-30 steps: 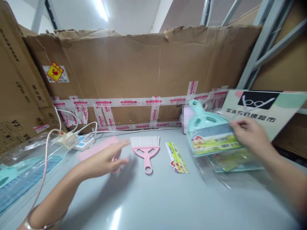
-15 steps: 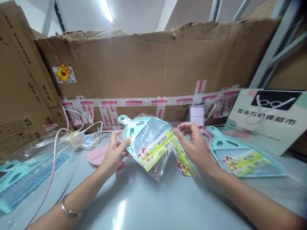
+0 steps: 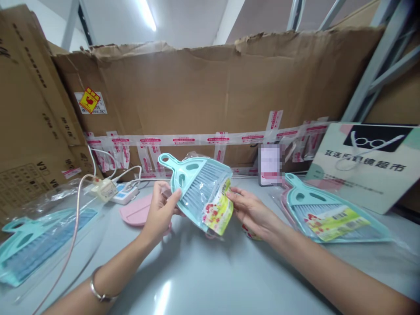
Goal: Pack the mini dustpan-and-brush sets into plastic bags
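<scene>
A teal dustpan and brush set (image 3: 200,183) in a clear plastic bag is held tilted above the table. My left hand (image 3: 164,205) is closed around its left edge, thumb on the front below the looped handle. At the set's right side, my right hand (image 3: 251,212) pinches the edge of the yellow-green label card (image 3: 220,212), which is bent and printed with red flowers. Another label card (image 3: 252,232) lies on the table, mostly hidden behind my right hand. A pink dustpan (image 3: 136,212) lies partly behind my left hand.
Bagged teal dustpan sets lie at the left (image 3: 46,240) and the right (image 3: 331,210). A power strip (image 3: 124,192) with cables is at the back left. A phone (image 3: 269,164) leans against the large cardboard box (image 3: 197,92). A printed paper bag (image 3: 361,166) stands at the right.
My right hand has moved in to the set and closed on its label card, which now bends and sits more upright. The set has shifted slightly left.
</scene>
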Demonstrator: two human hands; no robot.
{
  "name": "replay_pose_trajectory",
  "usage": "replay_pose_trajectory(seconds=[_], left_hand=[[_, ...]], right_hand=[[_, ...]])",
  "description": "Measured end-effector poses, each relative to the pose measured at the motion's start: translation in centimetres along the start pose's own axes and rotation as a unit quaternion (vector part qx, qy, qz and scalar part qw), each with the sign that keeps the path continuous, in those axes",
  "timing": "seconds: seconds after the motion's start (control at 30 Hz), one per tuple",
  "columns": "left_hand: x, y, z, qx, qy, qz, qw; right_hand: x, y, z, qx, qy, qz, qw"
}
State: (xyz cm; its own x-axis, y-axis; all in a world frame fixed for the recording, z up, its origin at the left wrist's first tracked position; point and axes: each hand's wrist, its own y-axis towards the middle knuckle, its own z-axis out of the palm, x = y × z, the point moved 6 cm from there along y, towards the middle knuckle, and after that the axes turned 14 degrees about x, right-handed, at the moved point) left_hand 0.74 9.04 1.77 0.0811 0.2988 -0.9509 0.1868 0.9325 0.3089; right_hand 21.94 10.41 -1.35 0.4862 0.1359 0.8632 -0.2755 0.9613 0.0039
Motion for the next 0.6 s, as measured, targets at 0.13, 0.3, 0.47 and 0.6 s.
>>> replay_pose_trajectory(seconds=[0.13,0.3,0.47,0.6], left_hand=[[0.1,0.3,-1.1,-0.04,-0.014,0.02,0.999],[0.4,0.5,-1.3,-0.037,-0.015,0.01,0.999],[-0.1,-0.5,0.5,0.009,0.008,0.027,1.0],[-1.0,-0.4,1.6,0.07,0.045,0.025,0.996]], right_hand=[[4.2,1.0,-5.1,-0.069,-0.231,-0.053,0.969],[7.9,-0.6,-4.3,-0.171,-0.506,-0.233,0.813],[2.4,0.1,0.5,0.005,-0.372,-0.112,0.922],[0.1,0.3,0.8,0.037,-0.176,-0.06,0.982]])
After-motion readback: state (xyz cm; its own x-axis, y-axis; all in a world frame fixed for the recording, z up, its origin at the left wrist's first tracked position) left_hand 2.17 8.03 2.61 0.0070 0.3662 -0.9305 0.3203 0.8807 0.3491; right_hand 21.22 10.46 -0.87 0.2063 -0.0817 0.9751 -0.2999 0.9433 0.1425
